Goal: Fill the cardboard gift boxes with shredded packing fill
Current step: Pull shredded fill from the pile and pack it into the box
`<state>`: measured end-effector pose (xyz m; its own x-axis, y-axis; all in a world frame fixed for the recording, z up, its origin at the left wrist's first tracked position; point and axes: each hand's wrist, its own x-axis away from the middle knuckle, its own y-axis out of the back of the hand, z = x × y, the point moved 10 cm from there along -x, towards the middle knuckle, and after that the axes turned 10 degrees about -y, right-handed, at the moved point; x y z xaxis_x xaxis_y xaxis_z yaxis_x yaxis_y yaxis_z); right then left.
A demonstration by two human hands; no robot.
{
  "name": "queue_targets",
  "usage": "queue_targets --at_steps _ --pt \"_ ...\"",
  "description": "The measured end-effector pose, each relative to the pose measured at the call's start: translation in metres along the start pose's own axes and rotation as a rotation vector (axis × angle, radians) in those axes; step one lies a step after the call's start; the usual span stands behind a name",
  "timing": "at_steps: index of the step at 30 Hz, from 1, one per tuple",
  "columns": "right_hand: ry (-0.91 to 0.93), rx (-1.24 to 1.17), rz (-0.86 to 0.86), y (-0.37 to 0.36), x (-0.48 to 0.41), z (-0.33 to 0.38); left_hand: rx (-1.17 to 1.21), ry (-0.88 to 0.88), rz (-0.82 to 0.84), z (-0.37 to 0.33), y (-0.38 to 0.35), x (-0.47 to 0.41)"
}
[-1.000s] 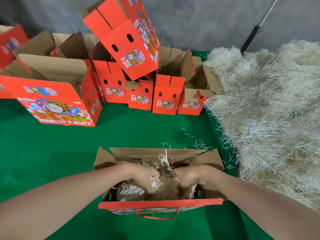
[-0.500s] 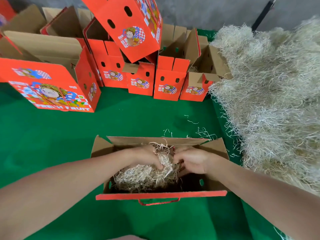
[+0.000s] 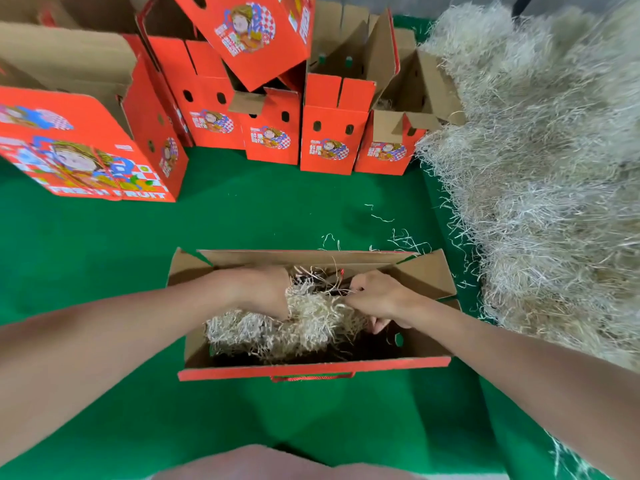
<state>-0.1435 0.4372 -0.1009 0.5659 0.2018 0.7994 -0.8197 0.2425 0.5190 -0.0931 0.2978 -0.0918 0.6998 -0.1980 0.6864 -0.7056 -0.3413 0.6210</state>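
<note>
Green cloth (image 3: 242, 220) covered the surface where our open gift box (image 3: 311, 367) sat, its flaps spread. Our left hand (image 3: 263, 292) was sunk into the shredded fill (image 3: 277, 330) inside the box, fingers buried, so we could not tell whether it gripped or pressed. Our right hand (image 3: 377, 299) pinched strands of that fill with curled fingers. A big fill heap (image 3: 536, 168) lay to the right, and red boxes (image 3: 332, 140) stood in a row behind.
</note>
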Motion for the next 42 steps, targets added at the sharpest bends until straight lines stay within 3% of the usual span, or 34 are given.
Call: queue_targets --at_steps 3,6,9,14,18,20,22,24,28,30,31,34,36,39,42 --pt "-0.025 -0.070 0.041 0.003 -0.002 -0.004 0.110 -0.011 0.070 -0.005 -0.002 -0.001" --pt "-0.047 -0.552 0.291 -0.007 -0.003 -0.007 0.487 -0.029 0.187 -0.013 -0.016 0.001" --pt "-0.089 -0.807 0.464 -0.023 0.003 0.000 0.572 -0.009 0.140 -0.023 -0.029 -0.006" --pt "-0.096 -0.490 0.299 -0.012 0.003 -0.025 0.246 0.009 -0.038 0.006 -0.007 -0.009" --pt "-0.091 -0.602 0.406 -0.022 0.010 -0.023 0.034 0.054 -0.046 0.017 0.009 0.000" --pt "-0.036 -0.698 0.358 -0.014 0.004 -0.015 0.224 0.038 0.037 0.013 -0.003 0.001" --pt "-0.033 -0.770 0.288 -0.011 0.000 -0.010 0.600 -0.048 0.157 -0.008 -0.020 0.002" --pt "-0.059 -0.740 0.235 -0.014 -0.002 -0.008 0.770 -0.073 0.125 -0.018 -0.025 -0.001" --pt "-0.020 -0.173 0.028 0.003 0.000 -0.017 0.452 0.029 -0.012 0.011 -0.023 -0.006" --pt "0.002 -0.106 -0.055 0.016 0.002 -0.020 0.451 0.065 -0.038 0.023 -0.015 -0.001" --pt "0.023 -0.118 -0.027 0.015 0.005 -0.017 0.458 0.065 -0.050 0.024 -0.012 -0.001" --pt "0.038 -0.265 0.292 -0.011 0.008 -0.005 0.578 0.025 -0.057 0.004 -0.005 -0.005" --pt "0.019 -0.228 0.408 -0.028 0.009 0.002 0.675 -0.008 -0.052 -0.013 -0.005 -0.010" --pt "0.047 -0.099 0.320 -0.040 -0.001 0.011 0.912 -0.041 0.008 -0.026 -0.012 -0.012" --pt "-0.046 -0.135 0.245 -0.036 -0.008 -0.002 1.180 -0.104 0.045 -0.021 -0.011 -0.002"
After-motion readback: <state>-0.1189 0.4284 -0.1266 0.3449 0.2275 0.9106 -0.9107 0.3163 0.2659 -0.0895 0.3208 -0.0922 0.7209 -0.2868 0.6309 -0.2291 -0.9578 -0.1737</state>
